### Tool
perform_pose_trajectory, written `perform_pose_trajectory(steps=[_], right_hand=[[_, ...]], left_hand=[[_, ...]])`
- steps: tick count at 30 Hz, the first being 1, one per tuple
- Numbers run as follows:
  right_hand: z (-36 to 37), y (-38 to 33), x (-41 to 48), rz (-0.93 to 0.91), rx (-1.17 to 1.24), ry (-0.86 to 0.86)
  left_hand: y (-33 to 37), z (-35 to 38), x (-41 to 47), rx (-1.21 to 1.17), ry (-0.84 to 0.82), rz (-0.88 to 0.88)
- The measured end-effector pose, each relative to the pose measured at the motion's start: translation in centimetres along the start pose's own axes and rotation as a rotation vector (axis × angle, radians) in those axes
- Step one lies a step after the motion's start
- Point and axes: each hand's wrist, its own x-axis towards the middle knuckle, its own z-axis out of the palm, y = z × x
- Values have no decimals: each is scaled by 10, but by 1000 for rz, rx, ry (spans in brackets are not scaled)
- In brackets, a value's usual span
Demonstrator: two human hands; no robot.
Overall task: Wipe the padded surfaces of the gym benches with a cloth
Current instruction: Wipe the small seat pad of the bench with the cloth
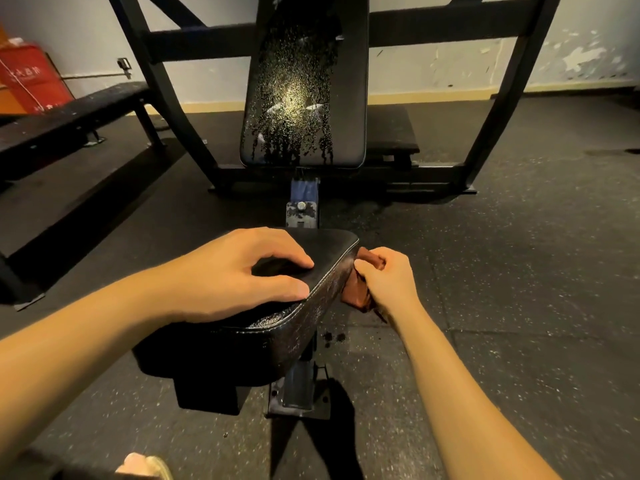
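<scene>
Where right hand [385, 280] grips, cloth [355, 295] mostly hidden

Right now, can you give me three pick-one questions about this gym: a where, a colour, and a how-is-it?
1. Where is the cloth? A. in a bucket B. against the right side of the seat pad C. on a shelf
2. What colour is the cloth? A. blue B. reddish-brown C. white
3. How is the back pad? A. dry B. covered by a towel C. speckled with droplets

Answers: 1 B, the right hand grips it against the pad's side; 2 B, its folds show rust-brown beside the hand; 3 C, drops and runs glisten across it.
</scene>
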Motion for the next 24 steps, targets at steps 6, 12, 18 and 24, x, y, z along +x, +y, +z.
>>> perform_pose_trajectory(steps=[6, 12, 18, 24], right_hand=[[-12, -17, 11, -43, -27, -27], [-7, -9, 21, 77, -62, 70], [-12, -19, 11, 60, -78, 2], [-39, -45, 6, -21, 45, -328]], left_hand=[[-3, 1, 2, 10, -8, 12], [-3, 0, 1, -10, -17, 3], [-2, -1, -1, -9, -2, -5], [0, 3, 0, -9, 28, -43]])
